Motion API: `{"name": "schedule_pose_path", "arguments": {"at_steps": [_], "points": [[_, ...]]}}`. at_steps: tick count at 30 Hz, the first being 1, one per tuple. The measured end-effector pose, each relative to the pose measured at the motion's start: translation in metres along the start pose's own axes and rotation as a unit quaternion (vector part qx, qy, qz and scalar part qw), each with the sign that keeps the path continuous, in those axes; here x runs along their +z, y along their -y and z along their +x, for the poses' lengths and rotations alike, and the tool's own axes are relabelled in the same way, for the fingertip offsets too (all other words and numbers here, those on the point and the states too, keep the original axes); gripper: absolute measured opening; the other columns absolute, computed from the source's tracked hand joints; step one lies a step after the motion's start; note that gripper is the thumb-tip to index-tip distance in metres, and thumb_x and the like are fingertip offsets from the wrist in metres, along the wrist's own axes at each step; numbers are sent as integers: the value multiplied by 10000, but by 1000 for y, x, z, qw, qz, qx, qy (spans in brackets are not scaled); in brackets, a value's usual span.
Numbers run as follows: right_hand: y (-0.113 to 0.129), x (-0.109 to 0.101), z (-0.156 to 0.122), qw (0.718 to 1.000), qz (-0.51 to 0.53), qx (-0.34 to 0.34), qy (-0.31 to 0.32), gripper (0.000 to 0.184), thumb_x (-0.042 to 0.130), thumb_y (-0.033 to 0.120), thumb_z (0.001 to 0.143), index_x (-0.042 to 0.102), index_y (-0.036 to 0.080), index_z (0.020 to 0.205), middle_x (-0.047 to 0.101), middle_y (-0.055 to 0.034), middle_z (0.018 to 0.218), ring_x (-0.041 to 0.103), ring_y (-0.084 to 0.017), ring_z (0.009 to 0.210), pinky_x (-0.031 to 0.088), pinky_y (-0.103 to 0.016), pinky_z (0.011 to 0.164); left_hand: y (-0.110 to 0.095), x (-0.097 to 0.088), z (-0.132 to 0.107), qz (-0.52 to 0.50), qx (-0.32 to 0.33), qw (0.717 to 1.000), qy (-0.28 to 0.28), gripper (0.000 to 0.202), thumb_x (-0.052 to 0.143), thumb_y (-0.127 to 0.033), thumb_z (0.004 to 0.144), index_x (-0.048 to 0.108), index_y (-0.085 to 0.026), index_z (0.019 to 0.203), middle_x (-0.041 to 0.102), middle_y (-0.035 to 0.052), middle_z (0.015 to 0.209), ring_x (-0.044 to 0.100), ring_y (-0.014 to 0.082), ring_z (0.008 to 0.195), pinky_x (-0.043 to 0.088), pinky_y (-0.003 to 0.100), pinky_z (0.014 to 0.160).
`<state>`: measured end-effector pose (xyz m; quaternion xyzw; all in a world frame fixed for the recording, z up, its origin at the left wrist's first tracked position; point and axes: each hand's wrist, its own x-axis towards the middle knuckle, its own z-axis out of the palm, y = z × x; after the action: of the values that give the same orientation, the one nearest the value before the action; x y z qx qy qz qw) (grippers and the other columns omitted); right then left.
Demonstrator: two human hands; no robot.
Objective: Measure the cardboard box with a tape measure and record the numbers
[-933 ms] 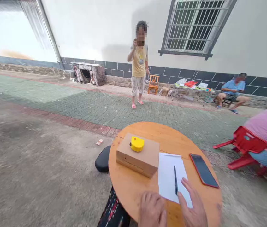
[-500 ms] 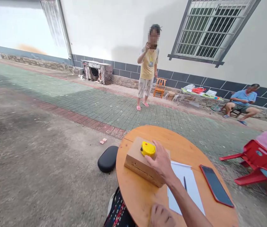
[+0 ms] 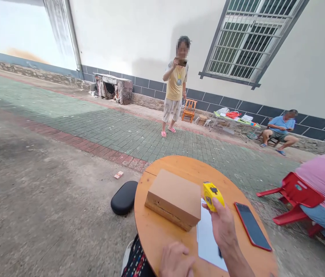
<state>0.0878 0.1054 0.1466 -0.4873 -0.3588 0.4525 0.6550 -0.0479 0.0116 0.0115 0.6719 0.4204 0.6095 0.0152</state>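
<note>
My right hand (image 3: 222, 223) is closed around a yellow tape measure (image 3: 212, 195), which it holds up over the paper, just right of the box. A plain brown cardboard box (image 3: 175, 196) lies on the round wooden table (image 3: 168, 236). Near the table's front edge rests my left hand (image 3: 176, 259), fingers loosely bent and apart, with nothing seen in it. White sheets of paper (image 3: 205, 238) lie beside the box, partly behind my right forearm. A dark pen (image 3: 219, 252) shows on them, mostly covered by that arm.
A phone with a red edge (image 3: 252, 225) lies on the table's right side. Left of the table, a black oval case (image 3: 124, 198) is on the ground. One person (image 3: 175, 84) stands opposite, holding up a phone. Another sits on a red plastic chair (image 3: 300, 192) at right.
The tape measure has been lifted off the box top and carried right in my right hand. My left hand has come further into view at the table's front. The view has shifted slightly.
</note>
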Motion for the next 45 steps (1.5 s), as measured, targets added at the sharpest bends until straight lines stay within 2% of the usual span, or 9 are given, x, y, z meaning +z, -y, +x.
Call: {"name": "schedule_pose_path", "arguments": {"at_steps": [3, 5, 9, 13, 21, 28, 35, 41, 45], "points": [[1, -15, 3, 994, 79, 39, -64, 489, 775, 468, 663, 667, 258, 1092, 638, -8, 1089, 611, -218, 990, 566, -328, 717, 38, -52, 71, 0, -177, 983, -55, 337, 534, -255, 862, 617, -237, 1188, 601, 104, 1201, 531, 251, 1194, 391, 429, 1072], [-4, -15, 7, 988, 113, 76, -79, 525, 777, 447, 639, 657, 270, 1119, 644, 0, 1096, 637, -229, 967, 575, -361, 728, 67, -67, 116, -61, -373, 926, 0, 515, 558, -381, 845, 515, -201, 1325, 460, 118, 1434, 355, 272, 1382, 232, 445, 1186], [-16, -2, 12, 979, 152, 112, -73, 526, 777, 405, 629, 658, 247, 1117, 691, 3, 995, 648, -230, 974, 573, -367, 780, 93, -63, 164, -157, -427, 882, 126, 518, 517, -508, 828, 639, -122, 1152, 650, 167, 1213, 573, 333, 1184, 442, 476, 1035], [-12, -8, -1, 974, 214, 62, -45, 432, 743, 429, 707, 668, 242, 1090, 726, -11, 968, 649, -217, 988, 552, -396, 873, 87, -69, 152, -233, -404, 863, 194, 531, 573, -412, 767, 597, -164, 1237, 657, 109, 1233, 630, 284, 1109, 521, 388, 941], [-28, -49, -55, 956, 262, 114, -67, 405, 627, 531, 806, 664, 274, 1117, 751, -53, 997, 683, -253, 1006, 518, -444, 914, 83, -80, 81, -188, -414, 877, 153, 755, 633, -362, 712, 408, -133, 1396, 550, 143, 1367, 506, 296, 1278, 387, 407, 1098], [-25, -49, -58, 950, 281, 122, -62, 400, 612, 502, 821, 677, 216, 1091, 750, -76, 965, 689, -271, 974, 513, -464, 912, 81, -69, 84, -168, -393, 886, 181, 666, 595, -411, 766, 436, -139, 1353, 558, 140, 1349, 491, 292, 1290, 364, 424, 1114], [-9, -87, -104, 977, 176, 105, 55, 496, 666, 594, 730, 727, 192, 1014, 719, -148, 1050, 681, -312, 835, 512, -457, 762, 36, -111, 67, -34, -422, 903, 76, 524, 593, -562, 765, 602, -230, 1170, 651, 73, 1155, 594, 279, 1060, 471, 390, 949], [20, -85, -125, 946, -30, 133, 295, 660, 704, 603, 659, 653, 192, 1173, 686, -87, 997, 619, -282, 910, 447, -380, 845, -51, -103, 79, -295, -540, 736, 283, 518, 700, -594, 682, 647, -139, 925, 670, 59, 789, 563, 123, 578, 390, 207, 473], [30, -79, -123, 898, -184, 113, 384, 613, 692, 556, 667, 649, 211, 1172, 658, -65, 1054, 582, -268, 939, 432, -327, 814, -66, -90, 83, -345, -568, 668, 333, 482, 729, -581, 662, 581, -137, 775, 629, 15, 647, 407, 32, 415, 245, 170, 409]]}}
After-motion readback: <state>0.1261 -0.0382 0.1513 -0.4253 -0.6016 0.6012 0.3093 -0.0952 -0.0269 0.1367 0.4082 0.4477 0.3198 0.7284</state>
